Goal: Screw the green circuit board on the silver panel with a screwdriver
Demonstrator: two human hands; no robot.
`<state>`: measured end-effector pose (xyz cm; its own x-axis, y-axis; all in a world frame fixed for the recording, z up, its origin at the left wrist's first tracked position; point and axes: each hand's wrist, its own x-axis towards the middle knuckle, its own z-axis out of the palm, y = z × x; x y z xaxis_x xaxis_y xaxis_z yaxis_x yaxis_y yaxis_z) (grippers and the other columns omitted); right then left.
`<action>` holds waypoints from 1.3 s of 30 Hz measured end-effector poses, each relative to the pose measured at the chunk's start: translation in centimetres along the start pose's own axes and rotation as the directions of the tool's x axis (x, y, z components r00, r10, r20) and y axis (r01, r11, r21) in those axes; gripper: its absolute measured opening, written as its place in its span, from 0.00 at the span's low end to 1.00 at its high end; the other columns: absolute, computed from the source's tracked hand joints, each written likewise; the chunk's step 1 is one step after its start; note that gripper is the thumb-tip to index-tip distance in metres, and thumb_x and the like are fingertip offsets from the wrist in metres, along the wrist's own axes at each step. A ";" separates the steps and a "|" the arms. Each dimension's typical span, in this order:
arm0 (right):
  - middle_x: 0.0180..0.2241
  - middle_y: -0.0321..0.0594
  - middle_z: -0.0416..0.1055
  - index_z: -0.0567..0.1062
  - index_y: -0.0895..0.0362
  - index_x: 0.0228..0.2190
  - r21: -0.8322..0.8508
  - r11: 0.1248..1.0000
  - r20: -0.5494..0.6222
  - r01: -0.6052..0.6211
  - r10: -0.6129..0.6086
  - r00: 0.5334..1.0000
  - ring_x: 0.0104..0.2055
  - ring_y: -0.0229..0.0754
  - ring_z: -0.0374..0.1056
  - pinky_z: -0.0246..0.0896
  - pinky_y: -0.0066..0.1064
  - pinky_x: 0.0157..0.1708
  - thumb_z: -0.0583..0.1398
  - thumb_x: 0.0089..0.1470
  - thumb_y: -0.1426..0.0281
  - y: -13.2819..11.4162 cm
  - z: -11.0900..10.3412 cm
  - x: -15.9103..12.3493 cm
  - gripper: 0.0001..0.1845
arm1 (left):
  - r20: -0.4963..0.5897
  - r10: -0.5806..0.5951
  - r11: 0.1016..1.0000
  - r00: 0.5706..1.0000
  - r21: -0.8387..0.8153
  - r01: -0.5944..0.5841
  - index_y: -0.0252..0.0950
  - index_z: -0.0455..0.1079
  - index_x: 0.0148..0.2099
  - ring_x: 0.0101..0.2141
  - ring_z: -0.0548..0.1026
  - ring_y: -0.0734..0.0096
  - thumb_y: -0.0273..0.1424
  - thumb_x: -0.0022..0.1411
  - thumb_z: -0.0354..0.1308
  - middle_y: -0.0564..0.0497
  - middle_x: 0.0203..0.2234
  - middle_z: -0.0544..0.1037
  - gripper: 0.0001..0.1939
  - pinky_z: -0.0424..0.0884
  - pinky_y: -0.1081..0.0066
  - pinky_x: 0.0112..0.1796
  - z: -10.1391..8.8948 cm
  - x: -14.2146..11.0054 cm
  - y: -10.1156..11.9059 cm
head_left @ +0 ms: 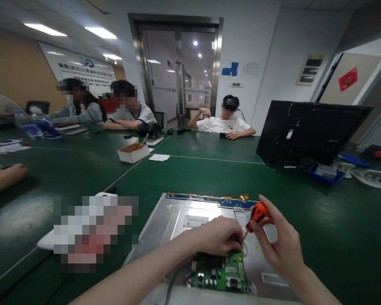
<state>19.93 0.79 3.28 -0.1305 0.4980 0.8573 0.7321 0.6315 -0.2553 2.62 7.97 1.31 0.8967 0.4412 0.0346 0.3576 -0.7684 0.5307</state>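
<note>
My right hand (282, 243) grips the handle of a short orange and black screwdriver (258, 215), held at a tilt with its shaft pointing down to the left. The shaft's tip meets the upper right corner of a green circuit board (219, 273). My left hand (222, 235) is closed beside that tip, over the board's upper edge; what its fingers hold, if anything, is hidden. Under both hands lies a silver metal panel (174, 220), flat on the table. A narrow blue circuit strip (209, 201) runs along its far edge.
A pixelated area beside a white object (46, 240) lies left of the panel on the green table (190, 173). Further off are a white box (133, 153), a black monitor (305, 131) and a blue tray (327, 180). Several people sit around; one person's forearm (4, 180) rests at left.
</note>
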 end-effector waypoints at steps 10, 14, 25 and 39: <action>0.32 0.40 0.75 0.60 0.55 0.61 -0.004 1.000 0.020 -0.014 0.014 1.000 0.23 0.40 0.73 0.71 0.29 0.20 0.55 0.64 0.68 0.2 0.0 -0.1 0.26 | -0.001 -0.001 1.000 1.000 -0.012 0.001 0.35 0.72 0.34 0.29 0.72 0.71 0.24 0.57 0.66 0.54 0.28 0.74 0.05 0.63 0.75 0.28 -0.1 -0.1 0.2; 0.34 0.41 0.75 0.60 0.55 0.61 -0.018 1.000 0.027 -0.005 0.005 1.000 0.23 0.39 0.72 0.70 0.29 0.20 0.55 0.64 0.67 0.3 0.0 -0.1 0.25 | -0.012 0.011 1.000 1.000 -0.025 -0.011 0.35 0.72 0.34 0.29 0.72 0.71 0.23 0.56 0.67 0.54 0.28 0.75 0.06 0.63 0.76 0.29 -0.1 -0.1 0.3; 0.36 0.42 0.75 0.62 0.55 0.58 -0.034 0.999 -0.001 -0.001 0.001 1.000 0.24 0.38 0.72 0.70 0.28 0.21 0.57 0.63 0.66 0.6 0.4 -0.4 0.23 | -0.023 0.012 0.999 1.000 -0.035 -0.013 0.35 0.73 0.36 0.30 0.73 0.71 0.25 0.57 0.66 0.53 0.30 0.76 0.05 0.65 0.75 0.30 0.0 -0.1 0.1; 0.34 0.42 0.76 0.57 0.55 0.64 -0.024 1.000 0.016 0.003 -0.003 1.000 0.25 0.40 0.74 0.71 0.30 0.22 0.54 0.65 0.67 0.3 0.0 -0.5 0.28 | 0.005 -0.008 1.000 1.000 0.006 0.008 0.35 0.72 0.35 0.31 0.72 0.70 0.25 0.58 0.66 0.53 0.29 0.75 0.05 0.62 0.75 0.30 -0.2 -0.1 0.2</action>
<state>20.19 0.77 2.81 -0.1430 0.5057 0.8508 0.7474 0.6187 -0.2421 2.52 7.83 1.57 0.8950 0.4453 0.0262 0.3664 -0.7674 0.5262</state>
